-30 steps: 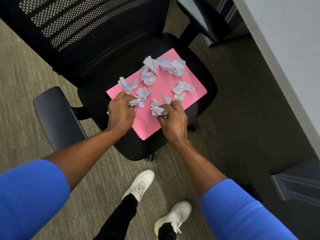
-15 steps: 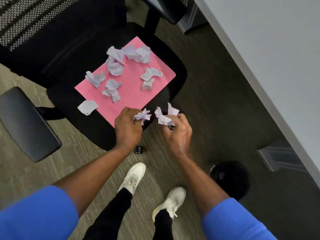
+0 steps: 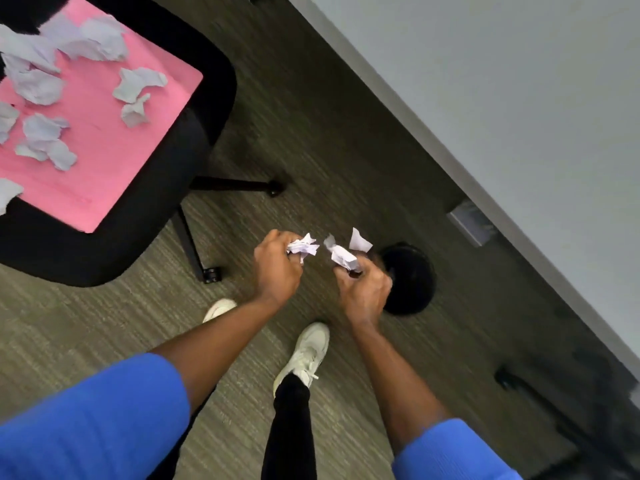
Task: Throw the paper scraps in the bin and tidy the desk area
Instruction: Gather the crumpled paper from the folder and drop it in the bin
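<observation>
My left hand (image 3: 277, 268) is closed on a crumpled white paper scrap (image 3: 304, 248). My right hand (image 3: 363, 292) grips other white scraps (image 3: 341, 254), held just left of a round black bin (image 3: 410, 278) on the carpet. The right hand covers the bin's left edge. Both hands hover over the floor, side by side. Several more crumpled scraps (image 3: 138, 83) lie on a pink sheet (image 3: 100, 161) on the black chair seat (image 3: 69, 254) at the upper left.
A grey desk top (image 3: 519, 98) runs diagonally across the upper right, its edge close to the bin. The chair's base legs and castor (image 3: 211, 274) stand left of my hands. My white shoes (image 3: 306, 355) are on the carpet below.
Both hands have carried their scraps away from the chair seat and to the right, now beside the bin. The view has swung right, so the chair sits at the far left.
</observation>
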### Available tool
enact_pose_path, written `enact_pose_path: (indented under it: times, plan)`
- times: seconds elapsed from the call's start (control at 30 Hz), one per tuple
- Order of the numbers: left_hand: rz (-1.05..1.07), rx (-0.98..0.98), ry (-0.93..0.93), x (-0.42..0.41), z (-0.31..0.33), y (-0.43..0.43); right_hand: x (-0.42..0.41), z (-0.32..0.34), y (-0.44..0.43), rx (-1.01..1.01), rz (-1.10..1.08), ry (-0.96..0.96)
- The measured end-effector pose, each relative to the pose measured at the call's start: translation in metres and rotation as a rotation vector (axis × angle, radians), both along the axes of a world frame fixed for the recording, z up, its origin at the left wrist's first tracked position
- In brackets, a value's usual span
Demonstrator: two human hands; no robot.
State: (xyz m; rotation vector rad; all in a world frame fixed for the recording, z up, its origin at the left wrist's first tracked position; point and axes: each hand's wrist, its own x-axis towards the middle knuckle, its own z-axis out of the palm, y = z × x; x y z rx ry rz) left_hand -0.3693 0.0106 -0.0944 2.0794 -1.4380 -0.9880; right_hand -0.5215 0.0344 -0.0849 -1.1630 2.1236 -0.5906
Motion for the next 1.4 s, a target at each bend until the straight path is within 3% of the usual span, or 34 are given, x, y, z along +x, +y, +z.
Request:
enact_pose_path:
  times: [0.07, 0.17, 0.37, 0.47, 0.63, 0.87, 1.1, 1.3, 1.4]
  plan:
    - [-0.086, 0.085, -0.020, -0.036, -0.017, 0.006, -0.029, -0.010, 0.012, 0.063, -0.094, 0.014]
    - [-0.181, 0.199, -0.049, -0.087, -0.040, 0.017, -0.073, -0.028, 0.032, 0.075, -0.060, 0.090]
    - [-0.344, 0.226, -0.029, -0.167, -0.069, 0.018, -0.152, -0.061, 0.058, 0.130, -0.156, 0.227]
    - [-0.370, 0.236, -0.013, -0.196, -0.085, 0.014, -0.178, -0.071, 0.059, 0.065, -0.134, 0.217]
    - [-0.465, 0.237, -0.004, -0.228, -0.106, 0.003, -0.204, -0.084, 0.043, 0.197, -0.118, 0.198]
    - [-0.684, 0.371, 0.105, -0.244, -0.123, -0.017, -0.213, -0.110, 0.023, 0.281, -0.137, 0.121]
    - [-0.777, 0.418, 0.055, -0.232, -0.129, -0.013, -0.213, -0.115, 0.019, 0.314, -0.151, 0.128]
    - [-0.719, 0.417, 0.044, -0.198, -0.113, -0.011, -0.182, -0.100, 0.020, 0.245, -0.085, 0.142]
    - [-0.707, 0.377, -0.008, -0.176, -0.098, -0.014, -0.153, -0.087, 0.016, 0.117, -0.075, 0.137]
